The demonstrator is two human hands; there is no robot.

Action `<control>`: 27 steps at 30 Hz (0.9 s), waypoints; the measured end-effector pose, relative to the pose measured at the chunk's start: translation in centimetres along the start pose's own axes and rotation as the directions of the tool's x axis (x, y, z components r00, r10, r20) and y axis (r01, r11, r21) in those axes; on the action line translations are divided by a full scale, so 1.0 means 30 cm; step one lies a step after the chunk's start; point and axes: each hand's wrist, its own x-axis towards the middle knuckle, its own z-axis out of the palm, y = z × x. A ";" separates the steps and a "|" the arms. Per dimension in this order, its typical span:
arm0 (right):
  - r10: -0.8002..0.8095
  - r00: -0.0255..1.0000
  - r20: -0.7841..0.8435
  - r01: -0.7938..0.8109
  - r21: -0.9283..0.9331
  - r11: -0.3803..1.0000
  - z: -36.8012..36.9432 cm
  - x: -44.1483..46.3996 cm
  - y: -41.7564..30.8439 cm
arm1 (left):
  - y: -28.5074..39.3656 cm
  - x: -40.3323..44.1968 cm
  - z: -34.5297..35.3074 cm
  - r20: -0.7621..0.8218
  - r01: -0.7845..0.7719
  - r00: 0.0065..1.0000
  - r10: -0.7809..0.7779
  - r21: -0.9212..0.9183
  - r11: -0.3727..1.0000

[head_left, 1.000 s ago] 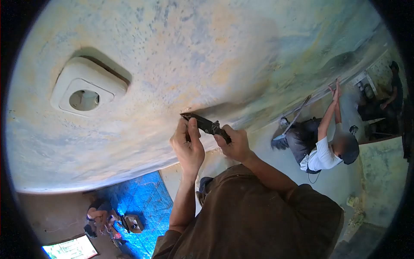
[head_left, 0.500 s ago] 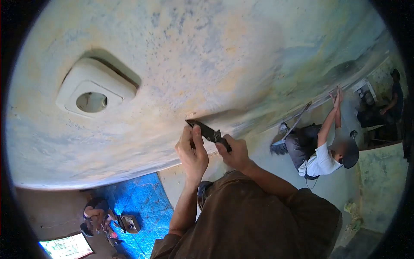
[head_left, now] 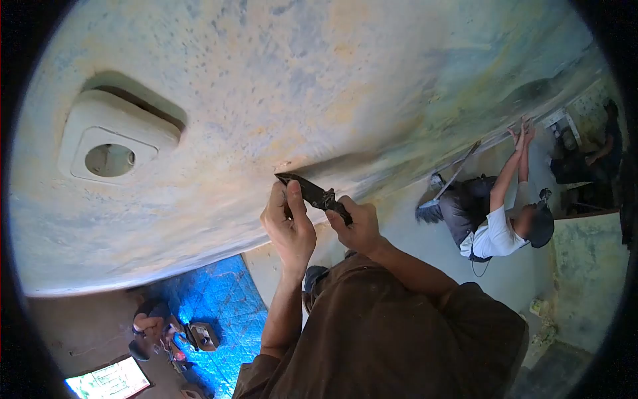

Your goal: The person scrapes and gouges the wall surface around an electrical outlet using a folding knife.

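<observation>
A dark folding knife (head_left: 311, 193) points up and left, its tip at the painted wall (head_left: 252, 80), by a small chipped spot. My left hand (head_left: 289, 226) pinches the blade part between thumb and fingers. Wrapped round the handle end is my right hand (head_left: 355, 226). Whether the tip touches the wall I cannot tell. On the wall to the left sits a white socket (head_left: 109, 159) in a raised frame.
At the right a person in a white shirt (head_left: 498, 234) reaches toward the wall, near a broom (head_left: 430, 211). Another person (head_left: 598, 149) is at the far right. Lower left, a person (head_left: 151, 319) crouches by a blue tarp (head_left: 229, 299) with a box (head_left: 205, 336).
The view has shifted, and the socket now appears farther left than half a second ago. Both hands keep their hold on the knife, whose tip stays near the chipped spot.
</observation>
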 end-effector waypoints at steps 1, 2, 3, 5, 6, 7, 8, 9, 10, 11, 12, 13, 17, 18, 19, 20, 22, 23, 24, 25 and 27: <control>0.003 1.000 0.007 -0.003 0.015 1.000 -0.002 0.001 -0.003 | 0.002 -0.002 0.000 -0.005 0.001 1.000 -0.001 -0.003 1.000; 0.018 1.000 0.016 -0.018 0.013 1.000 -0.003 -0.002 -0.012 | -0.008 -0.010 -0.002 -0.004 -0.006 1.000 0.006 0.005 1.000; 0.006 1.000 0.015 -0.006 0.010 1.000 0.001 -0.008 -0.012 | -0.025 -0.016 -0.004 -0.006 -0.022 1.000 0.022 0.012 1.000; -0.023 1.000 0.004 0.023 0.003 1.000 0.008 -0.010 0.004 | -0.028 0.008 -0.003 -0.003 -0.045 0.999 0.045 0.003 0.999; -0.029 1.000 0.002 0.029 0.005 1.000 -0.001 0.002 0.008 | -0.029 0.013 -0.001 0.007 -0.038 0.999 0.038 -0.008 0.999; -0.027 1.000 0.004 0.027 0.008 1.000 -0.006 0.006 0.009 | -0.032 0.005 -0.005 0.018 -0.022 1.000 0.022 -0.017 1.000; -0.023 1.000 0.009 0.023 0.012 1.000 -0.007 0.003 0.009 | -0.024 -0.003 -0.006 0.017 0.002 1.000 -0.002 -0.023 1.000; -0.010 1.000 0.010 0.009 0.021 1.000 -0.008 0.000 0.007 | -0.007 -0.003 -0.003 0.011 0.024 1.000 -0.024 -0.029 0.999; 0.005 1.000 0.011 -0.006 0.032 0.999 -0.007 -0.004 -0.001 | 0.001 -0.006 -0.006 0.005 0.047 0.999 -0.047 -0.033 0.998; 0.017 1.000 0.010 -0.017 0.042 0.999 -0.006 -0.003 -0.006 | -0.010 -0.013 -0.010 0.013 0.044 0.999 -0.044 -0.016 0.999; 0.003 1.000 0.007 -0.003 0.032 0.999 -0.001 -0.002 -0.005 | -0.026 -0.014 -0.011 0.019 0.033 0.999 -0.033 -0.002 0.999; -0.015 1.000 -0.002 0.015 0.019 1.000 0.001 0.000 0.005 | -0.032 -0.004 -0.003 0.027 0.016 1.000 -0.016 0.007 1.000; -0.060 0.998 -0.005 0.060 -0.003 0.998 0.001 0.020 0.027 | -0.001 0.014 0.001 0.002 -0.032 0.999 0.032 0.000 1.000; -0.053 0.999 -0.004 0.053 0.007 0.999 -0.002 0.029 0.024 | 0.018 0.022 0.000 -0.004 -0.023 1.000 0.023 0.008 1.000; -0.043 0.999 0.001 0.043 0.022 0.999 -0.003 0.030 0.010 | 0.028 0.022 -0.007 -0.010 -0.010 1.000 0.010 0.020 1.000; -0.036 0.999 0.003 0.036 0.038 0.999 -0.002 0.034 0.000 | 0.024 0.022 -0.009 0.008 0.032 0.999 -0.032 -0.028 0.999; -0.035 0.999 -0.011 0.035 0.024 0.999 0.021 0.012 0.019 | -0.015 0.009 -0.009 0.007 0.011 1.000 -0.011 -0.011 1.000; -0.034 0.999 -0.022 0.034 0.017 0.999 0.029 0.013 0.029 | -0.028 0.014 -0.005 0.010 -0.002 1.000 0.002 -0.004 1.000; -0.049 0.998 -0.033 0.050 0.021 0.999 0.031 0.026 0.027 | -0.029 0.026 -0.005 0.004 -0.018 1.000 0.018 0.002 1.000; -0.060 0.997 -0.042 0.061 0.025 0.998 0.028 0.035 0.025 | -0.031 0.034 -0.002 0.000 -0.030 1.000 0.030 0.008 1.000; -0.051 0.998 -0.041 0.052 0.028 0.998 0.018 0.032 0.012 | -0.016 0.028 0.003 -0.002 -0.018 1.000 0.018 0.010 1.000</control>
